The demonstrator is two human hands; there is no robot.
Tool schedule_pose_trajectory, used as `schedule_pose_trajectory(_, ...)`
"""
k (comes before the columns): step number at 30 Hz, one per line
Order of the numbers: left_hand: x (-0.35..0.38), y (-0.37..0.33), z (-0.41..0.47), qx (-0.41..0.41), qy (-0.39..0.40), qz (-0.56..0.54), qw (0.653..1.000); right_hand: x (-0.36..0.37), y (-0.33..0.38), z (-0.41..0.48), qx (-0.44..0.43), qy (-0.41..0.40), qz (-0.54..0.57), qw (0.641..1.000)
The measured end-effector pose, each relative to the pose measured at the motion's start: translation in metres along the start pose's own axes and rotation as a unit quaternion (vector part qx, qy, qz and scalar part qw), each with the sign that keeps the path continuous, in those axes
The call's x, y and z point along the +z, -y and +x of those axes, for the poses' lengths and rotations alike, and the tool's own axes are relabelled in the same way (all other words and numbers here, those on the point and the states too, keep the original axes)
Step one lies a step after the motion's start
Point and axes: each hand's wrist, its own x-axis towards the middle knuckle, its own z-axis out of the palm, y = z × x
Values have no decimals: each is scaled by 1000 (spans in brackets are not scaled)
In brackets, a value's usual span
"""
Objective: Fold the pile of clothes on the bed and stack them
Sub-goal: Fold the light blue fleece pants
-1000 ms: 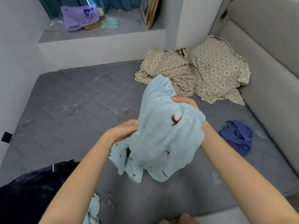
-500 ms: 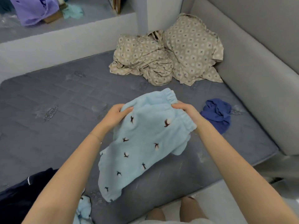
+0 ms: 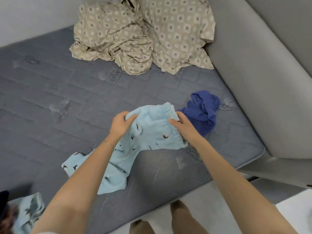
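Light blue fleece trousers (image 3: 148, 137) with small dark bird prints lie partly on the grey mattress (image 3: 50, 102), legs trailing toward the lower left. My left hand (image 3: 120, 124) grips the left end of the elastic waistband. My right hand (image 3: 181, 126) pinches the waistband's right end. A crumpled dark blue garment (image 3: 202, 112) lies just right of my right hand. Another light blue printed piece (image 3: 28, 211) shows at the bottom left, beside a dark navy garment (image 3: 4, 200) at the frame edge.
A rumpled beige patterned sheet (image 3: 143, 36) is heaped at the back of the mattress. A grey padded bed frame (image 3: 263, 81) runs along the right side. My legs (image 3: 184, 217) stand at the mattress's near edge.
The trousers went from bunched and lifted in both hands to spread and lowered onto the mattress. My view tilted down and to the right.
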Motion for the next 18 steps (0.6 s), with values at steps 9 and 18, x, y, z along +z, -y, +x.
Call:
schedule_pose_trajectory(9,102,64,43,-12,-23,199,980,-54,-75,125,16,-114,-101,988)
schedule_pose_trajectory(18,115,168,13,-40,-23,283,958,-5,-138,164,-100,-139,-407,897)
